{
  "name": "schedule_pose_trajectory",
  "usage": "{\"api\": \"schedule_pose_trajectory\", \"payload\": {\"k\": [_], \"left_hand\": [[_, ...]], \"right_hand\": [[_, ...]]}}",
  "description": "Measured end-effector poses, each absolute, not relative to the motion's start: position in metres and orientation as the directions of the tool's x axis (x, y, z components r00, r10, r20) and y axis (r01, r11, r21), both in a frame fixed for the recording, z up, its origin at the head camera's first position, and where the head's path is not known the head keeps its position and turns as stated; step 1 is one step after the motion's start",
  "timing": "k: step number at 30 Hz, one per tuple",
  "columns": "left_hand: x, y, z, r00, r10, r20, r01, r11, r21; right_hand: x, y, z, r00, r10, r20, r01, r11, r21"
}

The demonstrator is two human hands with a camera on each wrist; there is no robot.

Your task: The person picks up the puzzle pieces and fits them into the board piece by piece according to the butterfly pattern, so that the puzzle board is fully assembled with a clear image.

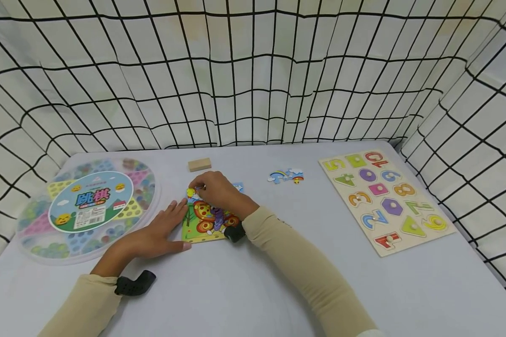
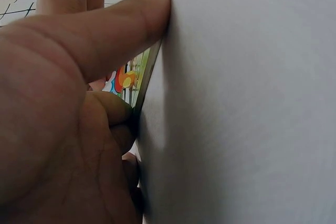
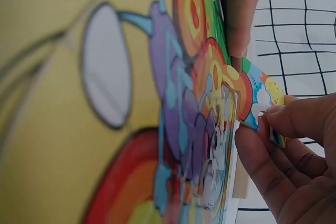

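Note:
A jigsaw board point(image 1: 212, 235) with a purple and orange butterfly picture lies on the white table. My right hand point(image 1: 219, 189) is over its upper part. Between thumb and fingers it pinches a puzzle piece point(image 3: 274, 92) with a yellow sun and blue sky, at the board's far left corner. The piece looks tilted in the right wrist view; whether it sits in its place I cannot tell. My left hand point(image 1: 158, 236) lies beside the board's left edge, fingers extended and thumb point(image 2: 131, 19) stretched along the near side. Part of the picture is hidden under my right hand.
Loose rainbow puzzle pieces point(image 1: 286, 176) lie beyond the board, to the right. A small wooden block point(image 1: 199, 164) sits behind it. On the left is a round Chinese checkers box point(image 1: 90, 201), on the right a wooden number board point(image 1: 388, 201). Black netting point(image 1: 253, 89) surrounds the table.

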State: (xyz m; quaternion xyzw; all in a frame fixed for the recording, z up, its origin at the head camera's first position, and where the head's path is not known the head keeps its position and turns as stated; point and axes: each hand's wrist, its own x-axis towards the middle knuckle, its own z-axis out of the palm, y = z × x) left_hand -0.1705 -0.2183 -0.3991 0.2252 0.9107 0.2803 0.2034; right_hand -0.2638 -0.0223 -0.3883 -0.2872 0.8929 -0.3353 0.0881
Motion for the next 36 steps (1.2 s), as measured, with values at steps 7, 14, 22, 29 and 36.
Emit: {"api": "schedule_pose_trajectory", "payload": {"k": [7, 14, 22, 29, 36], "left_hand": [[-0.1693, -0.2182, -0.3981, -0.815, 0.529, -0.238, 0.294, 0.730, 0.617], [-0.1699, -0.2165, -0.3980, -0.816, 0.525, -0.242, 0.297, 0.740, 0.604], [-0.1694, -0.2165, -0.3969, -0.814, 0.533, -0.233, 0.307, 0.734, 0.606], [-0.1701, -0.2161, -0.3962, -0.813, 0.537, -0.225, 0.317, 0.732, 0.604], [-0.1697, -0.2175, -0.3971, -0.811, 0.536, -0.232, 0.308, 0.730, 0.610]], "right_hand": [[-0.2620, -0.0271, -0.3900, -0.825, -0.565, -0.002, -0.468, 0.685, -0.558], [-0.2620, -0.0270, -0.3891, -0.816, -0.578, -0.007, -0.511, 0.728, -0.458], [-0.2635, -0.0251, -0.3917, -0.800, -0.597, -0.055, -0.510, 0.725, -0.464], [-0.2635, -0.0254, -0.3908, -0.801, -0.597, -0.048, -0.520, 0.733, -0.438], [-0.2634, -0.0273, -0.3942, -0.810, -0.580, -0.088, -0.493, 0.755, -0.432]]}}
